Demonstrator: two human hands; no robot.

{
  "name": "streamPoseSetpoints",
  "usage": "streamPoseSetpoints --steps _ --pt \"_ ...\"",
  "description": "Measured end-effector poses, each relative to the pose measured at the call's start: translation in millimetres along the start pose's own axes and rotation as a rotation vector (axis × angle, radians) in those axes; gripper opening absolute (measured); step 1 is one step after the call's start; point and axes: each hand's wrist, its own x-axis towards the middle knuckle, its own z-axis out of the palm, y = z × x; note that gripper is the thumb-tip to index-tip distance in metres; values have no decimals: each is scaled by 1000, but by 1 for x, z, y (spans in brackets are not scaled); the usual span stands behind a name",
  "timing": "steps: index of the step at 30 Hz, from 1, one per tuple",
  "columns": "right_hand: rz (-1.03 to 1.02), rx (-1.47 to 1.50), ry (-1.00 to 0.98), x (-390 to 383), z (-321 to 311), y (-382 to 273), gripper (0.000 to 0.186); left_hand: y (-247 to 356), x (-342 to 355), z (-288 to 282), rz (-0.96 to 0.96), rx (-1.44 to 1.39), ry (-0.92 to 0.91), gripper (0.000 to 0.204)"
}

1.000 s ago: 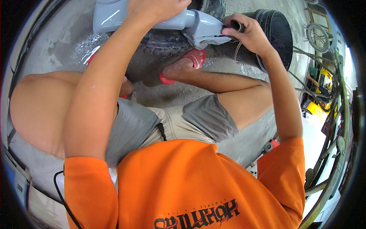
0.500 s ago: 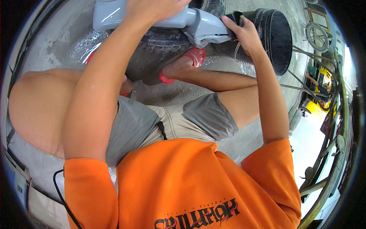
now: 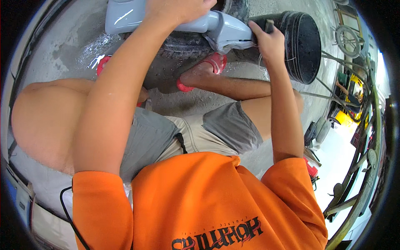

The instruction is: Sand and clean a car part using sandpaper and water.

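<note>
A glossy grey-blue moulded part lies across the top of the view, over a dark wet tyre. My left hand grips its upper middle, fingers curled and partly out of frame. My right hand is closed round a small dark object at the part’s right end, thumb up along it; what that object is, I cannot make out. Just right of that hand a black bucket lies on its side, with a thin wire handle near my wrist.
Wet concrete floor lies around my bent legs and red sandals. Along the right are a grey wheel-like ring, metal tubes, a yellow object, what looks like a person’s arm and a red item.
My right forearm has swung leftward and the hand has turned more upright round the dark object. The grey-blue part and my left hand have shifted slightly right in the view.
</note>
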Motion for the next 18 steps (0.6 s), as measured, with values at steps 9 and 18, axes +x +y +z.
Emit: streamPoseSetpoints --steps 9,18 --pt "101 -140 116 -22 2 -25 43 -2 -1 2 -37 -12 21 33" --pt "-149 -261 236 -16 24 -7 47 -3 -1 3 -7 -12 60 33"
